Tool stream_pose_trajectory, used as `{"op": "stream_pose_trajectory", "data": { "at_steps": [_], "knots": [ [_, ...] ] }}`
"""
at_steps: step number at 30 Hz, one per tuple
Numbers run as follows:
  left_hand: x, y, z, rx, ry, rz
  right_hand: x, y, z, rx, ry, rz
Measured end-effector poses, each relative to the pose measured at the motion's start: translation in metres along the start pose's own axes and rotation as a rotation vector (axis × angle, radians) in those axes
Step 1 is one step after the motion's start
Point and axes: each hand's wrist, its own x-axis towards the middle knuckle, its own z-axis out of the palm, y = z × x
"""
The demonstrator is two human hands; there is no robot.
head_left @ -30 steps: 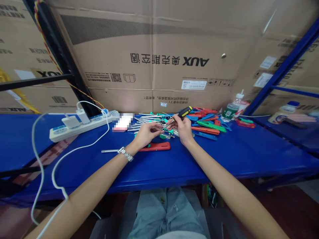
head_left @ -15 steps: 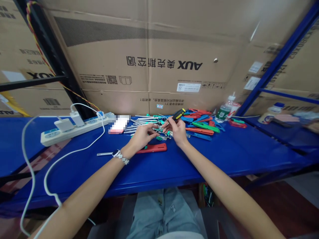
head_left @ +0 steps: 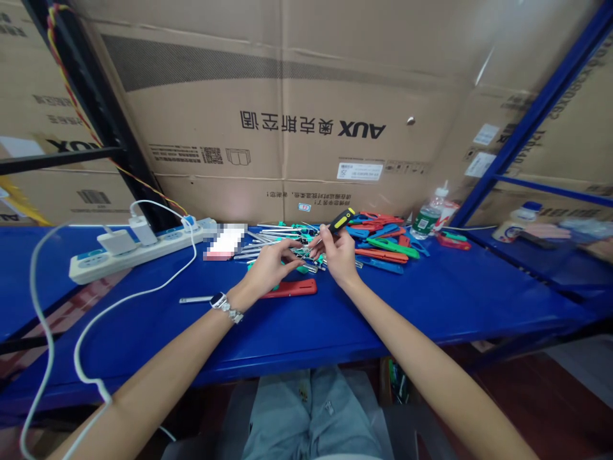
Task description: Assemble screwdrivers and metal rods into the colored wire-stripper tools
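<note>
A black and yellow screwdriver (head_left: 341,221) is gripped in my right hand (head_left: 339,255), its shaft slanting down and left toward my other hand. My left hand (head_left: 274,267) has its fingers bent and pressed round something small at the screwdriver's tip, too small to name. Under and behind both hands lies a pile of metal rods with green parts (head_left: 268,235). Red, blue and green plastic handles (head_left: 387,246) are heaped to the right. Nearer the table's front, a red handle (head_left: 299,288) lies partly behind my left wrist, with a metal rod (head_left: 195,299) sticking out to the left.
A white power strip (head_left: 138,251) with chargers and cables lies on the left of the blue table (head_left: 306,332). At the right stand a clear bottle (head_left: 426,220) and a white bottle (head_left: 516,225). Cardboard (head_left: 201,115) rises behind.
The view has shifted slightly, so the whole scene sits a little further left. Both hands keep nearly the same pose, with the screwdriver still in the right one.
</note>
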Motion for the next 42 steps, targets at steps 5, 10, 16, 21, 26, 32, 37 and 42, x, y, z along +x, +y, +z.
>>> {"op": "stream_pose_trajectory", "data": {
  "at_steps": [5,10,16,21,26,32,37,42],
  "knots": [
    [0.0002,0.0002,-0.0002,-0.002,-0.004,0.010,0.0008,-0.0001,-0.0010,0.012,0.006,-0.007],
    [0.0004,-0.0023,0.0005,-0.003,-0.005,0.020,0.0006,0.0003,-0.0019,-0.020,0.009,-0.002],
    [0.0005,-0.0052,-0.0001,-0.005,-0.007,0.039,0.0003,0.0012,-0.0010,-0.001,-0.004,0.000],
    [0.0002,-0.0043,0.0007,-0.013,0.001,0.046,0.0011,-0.0003,-0.0020,-0.014,0.015,-0.028],
    [-0.0004,-0.0026,0.0020,-0.015,-0.014,0.044,-0.0006,-0.0012,-0.0008,-0.031,-0.009,-0.010],
    [0.0001,-0.0047,0.0021,-0.026,0.004,0.021,0.0008,-0.0032,-0.0021,-0.036,0.014,-0.025],
    [0.0007,-0.0064,0.0017,-0.029,-0.010,0.022,0.0003,-0.0011,-0.0021,-0.033,-0.029,0.011],
    [0.0006,-0.0037,0.0009,-0.058,0.004,0.006,-0.0004,-0.0005,-0.0009,-0.037,-0.011,0.027]
  ]
}}
